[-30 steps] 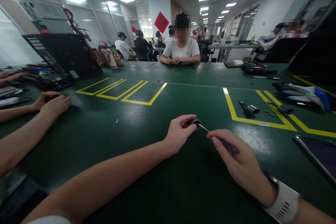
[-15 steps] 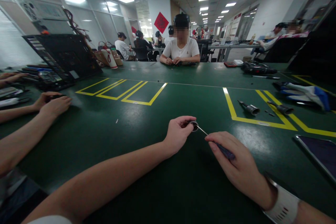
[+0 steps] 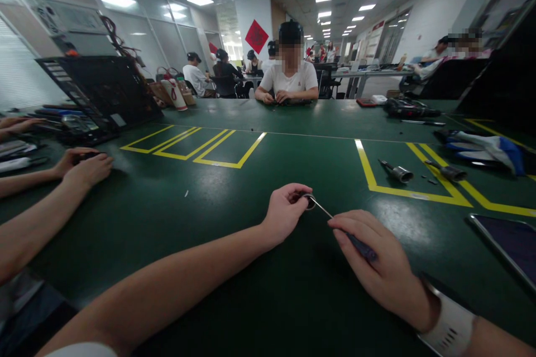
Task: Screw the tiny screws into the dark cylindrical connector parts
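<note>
My left hand grips a small round metal part between thumb and fingers, its open end facing right. Most of that part is hidden behind the fingers. In my right hand is a screwdriver with a dark handle and a thin shaft, held at a slant. The shaft's tip reaches the opening of the metal part. Two dark metal pieces with cup-shaped ends, a nearer-centre one and a farther-right one, lie at the yellow tape on the right, with a few tiny bits between them.
A phone-like device lies at the right edge, below blue-and-white gloves. Yellow tape outlines mark the green table. Another person's hands are at the left. A person sits opposite.
My right hand and the screwdriver have shifted very slightly, the handle a touch lower and to the right. Both hands keep their holds.
</note>
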A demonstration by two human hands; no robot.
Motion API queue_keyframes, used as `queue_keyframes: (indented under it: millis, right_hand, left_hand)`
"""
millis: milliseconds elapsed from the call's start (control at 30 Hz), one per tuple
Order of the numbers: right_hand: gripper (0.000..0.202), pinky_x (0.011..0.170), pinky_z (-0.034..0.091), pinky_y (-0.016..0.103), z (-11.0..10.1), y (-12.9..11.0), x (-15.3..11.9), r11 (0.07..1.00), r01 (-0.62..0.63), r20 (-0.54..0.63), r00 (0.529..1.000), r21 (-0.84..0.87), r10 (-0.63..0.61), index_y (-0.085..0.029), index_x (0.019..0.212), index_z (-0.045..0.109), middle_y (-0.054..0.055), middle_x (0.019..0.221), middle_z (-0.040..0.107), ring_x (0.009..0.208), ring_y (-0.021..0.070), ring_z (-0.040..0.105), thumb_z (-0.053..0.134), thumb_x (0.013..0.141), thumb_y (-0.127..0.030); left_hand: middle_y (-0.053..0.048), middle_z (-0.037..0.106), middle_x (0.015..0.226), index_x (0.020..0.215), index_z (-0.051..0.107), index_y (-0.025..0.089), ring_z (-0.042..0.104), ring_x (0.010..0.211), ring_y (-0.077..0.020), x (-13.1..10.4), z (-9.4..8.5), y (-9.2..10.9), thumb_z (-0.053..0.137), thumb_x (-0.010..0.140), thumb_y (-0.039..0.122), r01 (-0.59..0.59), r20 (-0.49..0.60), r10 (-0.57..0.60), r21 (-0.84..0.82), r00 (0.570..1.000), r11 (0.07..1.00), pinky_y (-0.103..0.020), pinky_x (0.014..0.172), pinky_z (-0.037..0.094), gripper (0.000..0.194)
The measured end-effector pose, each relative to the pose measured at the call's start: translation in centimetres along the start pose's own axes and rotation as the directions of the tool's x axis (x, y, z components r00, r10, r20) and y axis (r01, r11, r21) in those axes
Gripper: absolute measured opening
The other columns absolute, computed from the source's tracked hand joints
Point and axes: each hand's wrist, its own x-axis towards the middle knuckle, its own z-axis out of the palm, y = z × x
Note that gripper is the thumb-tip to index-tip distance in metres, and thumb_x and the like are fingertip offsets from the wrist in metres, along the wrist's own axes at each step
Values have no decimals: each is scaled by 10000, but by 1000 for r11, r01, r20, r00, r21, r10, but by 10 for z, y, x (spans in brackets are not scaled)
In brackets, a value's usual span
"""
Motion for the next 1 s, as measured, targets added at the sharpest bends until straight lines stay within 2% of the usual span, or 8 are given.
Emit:
queue_keyframes:
  millis: [167, 333, 467, 567, 700, 800, 900, 1000]
  right_hand:
    - [219, 728, 520, 354, -2, -1, 0, 1000, 22, 0, 1000, 12, -22, -206, 1045, 584, 59, 924, 651, 859, 190, 608, 489, 857, -144]
    - [261, 750, 534, 364, 3, 2, 5, 997, -58, 53, 997, -48, 60, -230, 1101, 582, 76, 1027, 638, 920, 200, 610, 454, 883, -166]
    - [179, 851, 510, 411, 9, 10, 6, 990, -129, 45, 990, -50, 132, -225, 1020, 586, 85, 1110, 618, 1025, 223, 582, 504, 864, -194]
    - [233, 870, 493, 452, 12, 15, 7, 989, -128, 48, 990, -68, 132, -214, 1014, 557, 97, 1120, 603, 1044, 247, 562, 592, 788, -166]
    - [282, 827, 495, 460, 12, 19, 7, 989, -111, 9, 994, -94, 112, -212, 984, 540, 90, 1048, 612, 982, 250, 566, 564, 740, -73]
    - [265, 804, 495, 430, 6, 21, 11, 989, -121, -25, 993, -83, 119, -211, 949, 531, 78, 995, 608, 938, 231, 565, 540, 742, -47]
    - [194, 763, 495, 404, -7, 26, 21, 985, -157, -156, 977, -73, 144, -213, 934, 532, 66, 946, 601, 879, 220, 571, 569, 768, -118]
    - [159, 713, 491, 376, -25, 34, 34, 964, -255, -346, 913, -75, 215, -204, 911, 542, 47, 881, 594, 800, 203, 573, 610, 768, -191]
  left_hand:
    - [-42, 673, 909, 938, 651, 144, 632, 862, -145, 4, 0, -5, 599, 721, 70, -19, -15, 18, -27, 1000, 999, -343, 856, 510, 235]
    - [-61, 654, 983, 1004, 617, 145, 626, 928, -166, 3, -1, 0, 620, 707, 53, -8, 4, 8, -37, 1000, 999, -384, 906, 486, 311]
    - [-75, 625, 1035, 1073, 571, 151, 632, 940, -181, -4, 4, 7, 672, 678, 71, 42, 145, -27, -98, 989, 994, -389, 898, 488, 415]
    - [-64, 609, 1037, 1113, 544, 177, 649, 859, -173, -12, 12, 12, 717, 660, 119, 115, 265, -72, -152, 962, 982, -390, 848, 506, 488]
    - [-57, 598, 1045, 1099, 540, 187, 649, 841, -162, -18, 21, 18, 763, 617, 138, 200, 325, -131, -191, 937, 961, -373, 842, 501, 532]
    - [-64, 590, 1061, 1109, 527, 185, 642, 845, -160, -13, 22, 20, 769, 620, 172, 217, 358, -142, -178, 923, 960, -365, 822, 508, 546]
    - [-108, 566, 1145, 1147, 502, 184, 620, 908, -192, 5, 23, 23, 661, 751, 272, 141, 386, -105, -67, 917, 988, -356, 736, 529, 435]
    - [-128, 567, 1163, 1158, 490, 165, 586, 994, -205, 33, 30, 22, 485, 868, 285, -75, 360, 32, 106, 932, 992, -371, 781, 514, 314]
